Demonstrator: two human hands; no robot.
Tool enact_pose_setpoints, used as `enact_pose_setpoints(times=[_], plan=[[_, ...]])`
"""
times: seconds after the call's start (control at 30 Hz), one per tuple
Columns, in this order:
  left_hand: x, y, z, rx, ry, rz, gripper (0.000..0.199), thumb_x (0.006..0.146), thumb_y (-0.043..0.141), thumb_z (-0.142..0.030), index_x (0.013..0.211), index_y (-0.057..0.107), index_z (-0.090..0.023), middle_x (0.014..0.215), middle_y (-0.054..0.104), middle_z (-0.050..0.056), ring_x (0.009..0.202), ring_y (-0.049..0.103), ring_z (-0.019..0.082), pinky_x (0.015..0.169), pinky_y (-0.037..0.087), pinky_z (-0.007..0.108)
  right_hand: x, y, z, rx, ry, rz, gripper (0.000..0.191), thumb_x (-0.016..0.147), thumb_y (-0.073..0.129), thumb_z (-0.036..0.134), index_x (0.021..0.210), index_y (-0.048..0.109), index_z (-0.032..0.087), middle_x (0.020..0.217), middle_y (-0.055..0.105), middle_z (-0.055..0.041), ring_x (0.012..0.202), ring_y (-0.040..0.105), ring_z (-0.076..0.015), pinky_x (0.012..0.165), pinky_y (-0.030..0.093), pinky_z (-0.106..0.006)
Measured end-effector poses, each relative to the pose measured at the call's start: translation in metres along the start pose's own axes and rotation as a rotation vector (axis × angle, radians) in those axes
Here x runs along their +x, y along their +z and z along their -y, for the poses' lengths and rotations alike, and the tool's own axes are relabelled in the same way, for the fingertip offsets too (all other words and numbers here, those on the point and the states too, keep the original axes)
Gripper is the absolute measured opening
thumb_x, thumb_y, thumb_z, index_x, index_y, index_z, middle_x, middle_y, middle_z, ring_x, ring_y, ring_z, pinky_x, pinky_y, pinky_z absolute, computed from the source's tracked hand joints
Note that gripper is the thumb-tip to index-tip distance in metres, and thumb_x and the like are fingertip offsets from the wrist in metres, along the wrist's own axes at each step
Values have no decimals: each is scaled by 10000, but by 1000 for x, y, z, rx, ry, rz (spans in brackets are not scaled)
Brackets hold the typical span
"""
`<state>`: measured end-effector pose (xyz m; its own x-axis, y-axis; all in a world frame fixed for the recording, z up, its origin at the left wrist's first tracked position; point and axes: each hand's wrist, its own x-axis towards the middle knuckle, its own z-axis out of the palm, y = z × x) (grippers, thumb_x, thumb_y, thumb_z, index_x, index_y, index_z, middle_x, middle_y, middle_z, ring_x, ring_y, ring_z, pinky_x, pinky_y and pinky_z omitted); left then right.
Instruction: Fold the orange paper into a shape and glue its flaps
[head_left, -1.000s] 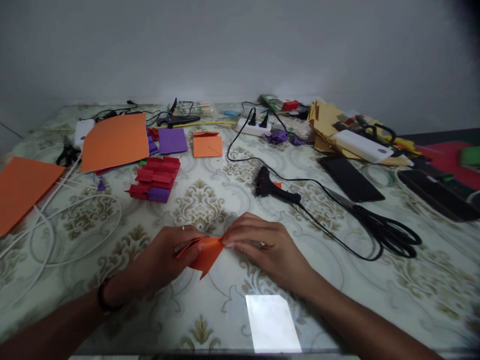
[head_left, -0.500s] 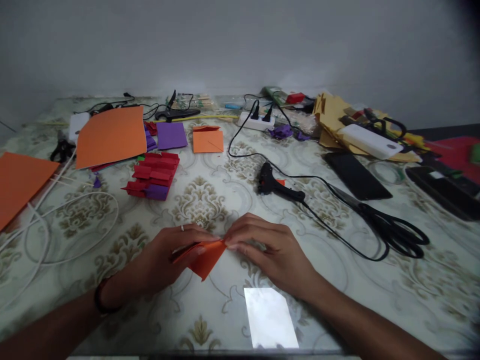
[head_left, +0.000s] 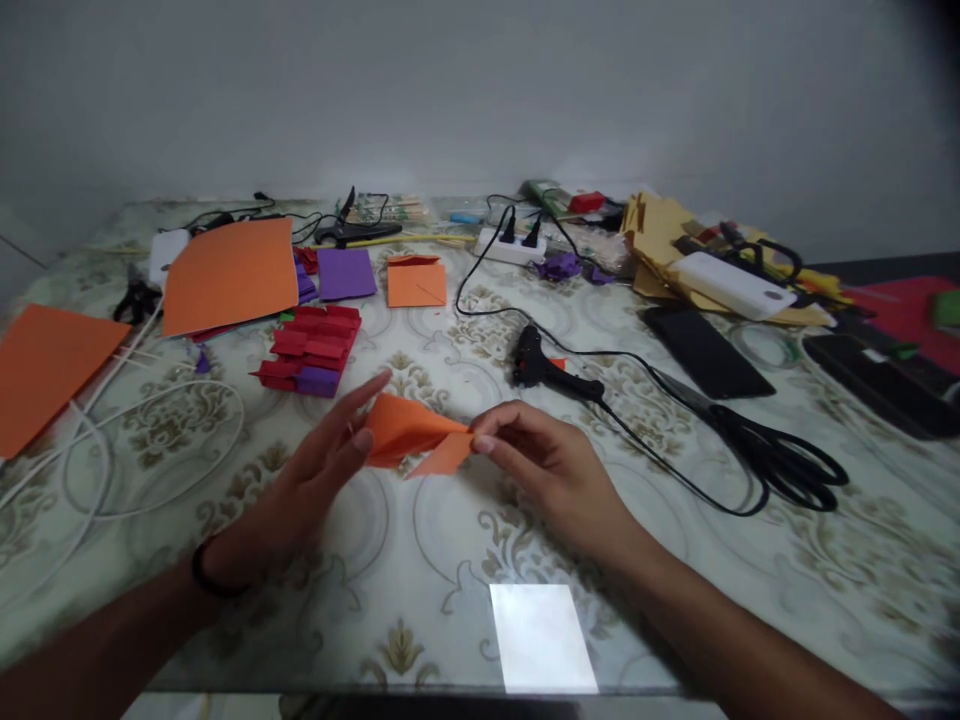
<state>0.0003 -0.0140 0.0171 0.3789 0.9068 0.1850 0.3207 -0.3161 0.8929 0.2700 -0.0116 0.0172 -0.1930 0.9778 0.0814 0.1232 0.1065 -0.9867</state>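
Orange folded paper (head_left: 409, 425), creased and thin, is just above the pale floral tabletop or resting on it, which of the two I cannot tell, and it lies between the two bare hands. Its long axis runs roughly side to side, slanting a little towards the person at the right end, where it narrows to a tip. The right hand (head_left: 555, 475) is the nearer, in contact with that tip: its thumb and index finger are pinched together on it. The left hand (head_left: 311, 485) is open at the broad end, thumb and fingers apart; whether the thumb touches the paper's edge or is only just beside it, I cannot tell. Beyond the left hand sits a ridged red and purple folded-paper piece (head_left: 311, 350); beyond the right hand lies a black glue gun (head_left: 559, 375) with its cord, and further right, large black-handled scissors (head_left: 772, 450). As for writing, the clear packet of pale sticks (head_left: 390, 208) at the back bears green marks too small to read, and no brand or lettering can be made out on the white rounded device (head_left: 731, 285) near the yellow paper (head_left: 652, 240).
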Motion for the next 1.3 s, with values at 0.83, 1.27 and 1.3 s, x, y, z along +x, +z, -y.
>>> enact_pose_setpoints(times=[0.83, 1.27, 1.3], plan=[[7, 2, -2, -90, -14, -293, 96, 914, 760, -217, 857, 689, -186, 753, 767, -23, 684, 731, 90, 614, 556, 127, 0, -1, -13, 142, 78, -7, 210, 961, 774, 441, 905, 720, 246, 826, 688, 14, 781, 628, -131, 724, 489, -210], [5, 8, 4, -184, -142, -245, 183, 914, 778, -283, 1060, 695, -211, 842, 817, 4, 806, 810, 165, 702, 613, 199, -2, 9, -10, 240, 139, 26, 319, 909, 822, 448, 1128, 695, 255, 829, 677, 15, 743, 600, -132, 667, 482, -225], [4, 9, 5, -175, -141, -236, 178, 922, 773, -285, 1066, 695, -214, 835, 814, 3, 800, 804, 160, 703, 608, 199, -2, 10, -10, 242, 129, 15, 315, 906, 822, 447, 1119, 695, 254, 826, 674, 16, 742, 598, -134, 668, 483, -231]])
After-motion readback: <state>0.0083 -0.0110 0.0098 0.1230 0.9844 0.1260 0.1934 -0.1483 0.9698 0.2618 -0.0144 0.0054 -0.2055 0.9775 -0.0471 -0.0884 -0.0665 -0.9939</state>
